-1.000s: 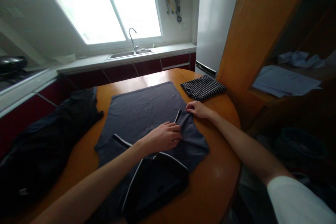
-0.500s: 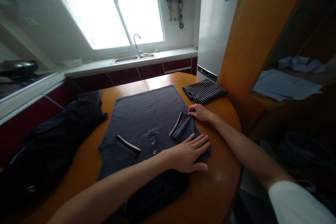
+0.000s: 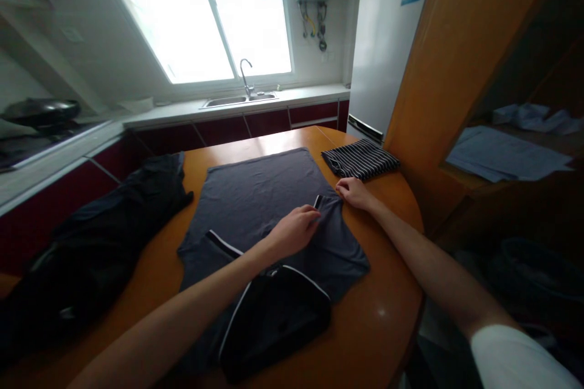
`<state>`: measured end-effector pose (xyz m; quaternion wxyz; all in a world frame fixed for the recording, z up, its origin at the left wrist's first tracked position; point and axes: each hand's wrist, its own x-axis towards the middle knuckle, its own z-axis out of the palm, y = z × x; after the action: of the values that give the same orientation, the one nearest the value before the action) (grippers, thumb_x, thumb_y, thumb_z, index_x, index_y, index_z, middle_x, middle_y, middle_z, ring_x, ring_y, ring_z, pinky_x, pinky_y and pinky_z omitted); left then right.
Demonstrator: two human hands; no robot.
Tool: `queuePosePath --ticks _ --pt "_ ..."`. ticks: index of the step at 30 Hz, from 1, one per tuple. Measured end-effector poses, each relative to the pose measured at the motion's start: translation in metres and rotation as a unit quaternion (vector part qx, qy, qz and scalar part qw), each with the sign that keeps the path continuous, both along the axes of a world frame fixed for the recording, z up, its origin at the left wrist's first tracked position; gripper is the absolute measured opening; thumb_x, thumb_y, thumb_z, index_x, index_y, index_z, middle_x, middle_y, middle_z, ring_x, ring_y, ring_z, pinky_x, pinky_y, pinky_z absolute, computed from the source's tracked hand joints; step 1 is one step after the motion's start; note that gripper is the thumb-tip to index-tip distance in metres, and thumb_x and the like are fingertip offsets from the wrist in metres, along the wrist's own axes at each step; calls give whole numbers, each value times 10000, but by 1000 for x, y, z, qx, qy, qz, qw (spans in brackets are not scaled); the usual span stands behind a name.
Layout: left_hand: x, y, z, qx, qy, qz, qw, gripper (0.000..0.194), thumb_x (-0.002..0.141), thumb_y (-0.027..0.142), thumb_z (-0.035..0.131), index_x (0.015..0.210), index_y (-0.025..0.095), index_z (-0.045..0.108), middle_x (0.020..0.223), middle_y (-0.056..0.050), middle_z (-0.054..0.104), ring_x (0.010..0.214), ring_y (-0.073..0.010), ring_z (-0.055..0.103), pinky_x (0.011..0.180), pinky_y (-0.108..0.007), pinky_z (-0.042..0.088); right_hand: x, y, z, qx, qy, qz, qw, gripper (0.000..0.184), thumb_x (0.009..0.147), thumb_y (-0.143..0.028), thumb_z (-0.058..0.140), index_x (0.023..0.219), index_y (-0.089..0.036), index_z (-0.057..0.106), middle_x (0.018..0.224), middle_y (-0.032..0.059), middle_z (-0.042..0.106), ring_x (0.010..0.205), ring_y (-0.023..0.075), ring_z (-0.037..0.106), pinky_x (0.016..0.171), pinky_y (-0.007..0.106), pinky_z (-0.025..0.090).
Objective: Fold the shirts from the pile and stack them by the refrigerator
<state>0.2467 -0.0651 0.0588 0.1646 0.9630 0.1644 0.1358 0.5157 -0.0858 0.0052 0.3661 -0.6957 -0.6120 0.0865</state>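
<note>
A dark grey polo shirt [image 3: 260, 188] lies spread on the wooden table, its collar towards me and its white-edged sleeve cuffs folded inward. My left hand [image 3: 295, 230] reaches across the shirt, fingers pinched on the cuff of the right-side sleeve and lifting it a little. At the shirt's right edge, my right hand [image 3: 353, 192] pinches the cloth near that same sleeve. The dark collar [image 3: 278, 316] with white trim is partly covered by my left forearm. Most of the button placket is hidden under my left hand and wrist.
A folded black-and-white striped garment [image 3: 360, 158] sits at the table's far right. Dark clothing [image 3: 104, 243] is heaped along the left side. The table's rounded edge [image 3: 417, 219] runs close to my right forearm. Beyond are a sink [image 3: 228, 101] and a fridge [image 3: 383, 42].
My left hand has gone from lying flat on the right-side sleeve to pinching its cuff, moving left and away from me. The sleeve cloth is now pulled into creases. My right hand keeps its hold.
</note>
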Motion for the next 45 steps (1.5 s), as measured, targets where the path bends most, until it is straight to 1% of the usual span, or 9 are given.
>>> queuePosePath --ticks 9,15,20,25,30,34,39,42,45 --pt "-102 71 19 -42 -86 165 982 307 920 271 483 1067 190 740 1109 -79 737 1006 -217 689 935 -327 518 -9 -7 -1 3 20 47 999 263 887 -340 553 856 -162 743 839 76 764 777 209 690 729 286 476" --pt "-205 98 29 -97 -217 346 908 288 836 248 485 965 154 726 971 -73 765 913 -210 709 836 -318 549 -11 -3 -6 -5 -12 32 999 270 881 -302 505 905 -182 746 952 96 771 880 236 702 813 328 504" --pt "-238 94 17 -18 -289 425 857 248 795 196 470 862 172 708 884 -50 751 847 -192 688 816 -293 541 -9 1 -18 12 -70 -1 997 320 829 -157 443 941 -173 742 1014 110 756 925 238 696 864 354 513" --pt "-232 100 -1 -39 -261 376 888 233 805 207 476 844 177 704 871 -41 746 845 -191 695 805 -284 543 -9 0 -10 99 -115 -73 986 312 820 -172 457 949 -160 740 980 134 733 938 273 663 895 402 503" --pt "-225 101 -11 -21 -222 313 923 218 863 303 532 927 196 711 948 -38 748 869 -195 701 822 -293 544 -6 -8 10 214 -70 -156 962 315 761 -131 436 887 -153 724 924 132 694 918 261 639 881 395 505" --pt "-212 86 -9 30 -165 189 967 231 910 367 572 1009 214 715 1008 -52 736 931 -202 691 875 -311 527 2 -11 16 211 12 -164 964 277 750 -152 437 809 -163 707 856 109 709 826 236 647 807 360 514" --pt "-187 59 -6 51 -86 45 994 214 955 319 558 1049 233 730 1034 -59 719 957 -186 671 883 -297 518 -6 -12 19 153 60 -119 979 227 800 -246 502 847 -156 705 825 86 721 730 209 635 700 320 494" --pt "-175 49 -5 53 -60 15 997 216 971 284 534 1043 241 734 1019 -58 715 944 -181 667 882 -302 514 -35 -21 30 130 -11 -37 991 214 861 -318 538 871 -168 690 855 75 708 743 191 620 697 299 462" --pt "-171 46 -6 44 -54 9 998 231 989 289 513 1057 239 729 1017 -60 712 945 -182 666 877 -304 517 -79 -36 40 33 -114 78 990 236 907 -396 564 826 -198 663 790 39 687 718 170 606 674 274 418"
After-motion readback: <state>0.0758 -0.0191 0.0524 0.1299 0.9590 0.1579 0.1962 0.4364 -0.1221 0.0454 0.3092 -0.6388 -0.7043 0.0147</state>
